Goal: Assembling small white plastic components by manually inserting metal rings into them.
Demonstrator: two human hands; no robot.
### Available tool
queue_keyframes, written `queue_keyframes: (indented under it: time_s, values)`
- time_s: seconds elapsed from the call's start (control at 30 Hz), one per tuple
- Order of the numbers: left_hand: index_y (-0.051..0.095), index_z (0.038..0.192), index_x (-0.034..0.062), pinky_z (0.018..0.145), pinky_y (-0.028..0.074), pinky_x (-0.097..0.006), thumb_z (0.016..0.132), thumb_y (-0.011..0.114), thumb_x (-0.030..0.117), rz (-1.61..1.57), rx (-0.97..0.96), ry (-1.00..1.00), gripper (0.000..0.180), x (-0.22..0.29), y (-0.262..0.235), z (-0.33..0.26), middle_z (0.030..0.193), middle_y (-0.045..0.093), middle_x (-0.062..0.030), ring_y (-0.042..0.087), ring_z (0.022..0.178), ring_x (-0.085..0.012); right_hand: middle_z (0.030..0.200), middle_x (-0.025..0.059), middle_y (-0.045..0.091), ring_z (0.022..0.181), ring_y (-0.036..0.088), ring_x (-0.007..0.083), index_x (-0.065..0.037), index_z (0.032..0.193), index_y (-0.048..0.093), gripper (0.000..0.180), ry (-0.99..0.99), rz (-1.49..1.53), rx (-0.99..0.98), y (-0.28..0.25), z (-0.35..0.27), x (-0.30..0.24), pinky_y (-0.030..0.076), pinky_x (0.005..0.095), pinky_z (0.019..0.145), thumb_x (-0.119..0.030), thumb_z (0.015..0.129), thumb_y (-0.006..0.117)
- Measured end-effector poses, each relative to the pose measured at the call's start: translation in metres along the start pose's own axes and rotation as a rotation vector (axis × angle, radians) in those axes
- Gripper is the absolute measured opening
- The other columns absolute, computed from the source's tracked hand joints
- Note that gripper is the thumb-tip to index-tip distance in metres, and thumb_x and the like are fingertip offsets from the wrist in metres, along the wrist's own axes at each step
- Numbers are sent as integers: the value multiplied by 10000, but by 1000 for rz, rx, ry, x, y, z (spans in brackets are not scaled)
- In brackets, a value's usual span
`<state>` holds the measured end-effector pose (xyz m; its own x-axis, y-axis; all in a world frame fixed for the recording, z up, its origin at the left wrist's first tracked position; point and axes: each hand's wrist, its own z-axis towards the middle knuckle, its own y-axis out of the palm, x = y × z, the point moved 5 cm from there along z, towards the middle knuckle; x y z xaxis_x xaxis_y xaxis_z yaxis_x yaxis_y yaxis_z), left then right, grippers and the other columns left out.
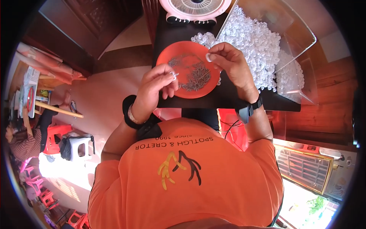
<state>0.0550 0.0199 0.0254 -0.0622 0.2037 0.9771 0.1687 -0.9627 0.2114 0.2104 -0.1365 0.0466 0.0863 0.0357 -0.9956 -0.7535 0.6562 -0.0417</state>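
Two hands over black table (228,100): left hand (156,86) pinching metal pin, right hand (228,63) pinching white ring

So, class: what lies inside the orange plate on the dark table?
The orange plate holds a loose heap of thin grey metal pins. The left hand covers its near-left edge, so anything beneath it cannot be seen.

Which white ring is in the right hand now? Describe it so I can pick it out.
Start at the round orange plastic plate of thin metal pins on the black table. Above its upper right rim, the right hand pinches one small white plastic ring, apart from the heaped rings.
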Motion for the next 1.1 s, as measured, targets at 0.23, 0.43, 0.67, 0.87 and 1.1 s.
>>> queue_keyframes:
  time_s: [0.23, 0.43, 0.67, 0.87, 1.1]
  values:
    - [516, 868, 43, 527, 384, -214, 899, 453, 263, -181, -84, 13, 232, -4, 14, 11, 768, 597, -102, 552, 615, -140, 854, 5, 647, 685, 540, 52, -45, 1090, 643, 215, -114, 412, 21, 62, -8, 23, 432, 176, 586, -44, 878, 603]
    - [524, 825, 40, 495, 411, -221, 875, 471, 227, -271, 15, 81, 201, -15, 3, 6, 732, 608, -109, 578, 585, -156, 815, 40, 650, 726, 610, 97, 14, 1056, 639, 176, -60, 562, -54, 91, -9, 28, 508, 221, 695, -39, 909, 558]
    - [512, 811, 36, 515, 401, -234, 871, 459, 218, -295, 31, 60, 199, -15, -5, 2, 723, 605, -118, 563, 583, -162, 865, 49, 665, 826, 615, 91, 16, 1066, 634, 185, -75, 321, 103, 90, -16, 38, 503, 231, 776, -30, 898, 572]
    - [508, 825, 42, 508, 381, -234, 877, 459, 221, -297, 24, 46, 192, -16, -8, 0, 701, 585, -100, 538, 563, -148, 901, 43, 660, 854, 606, 89, 12, 1010, 642, 140, -112, 278, 92, 91, -17, 37, 491, 224, 784, -37, 892, 585]
    - [506, 833, 46, 502, 391, -229, 889, 466, 231, -310, 30, 7, 197, -21, -7, -3, 703, 583, -97, 542, 565, -148, 798, 56, 639, 739, 627, 125, 16, 986, 617, 110, -188, 397, -20, 99, -18, 31, 517, 261, 725, -31, 894, 578]
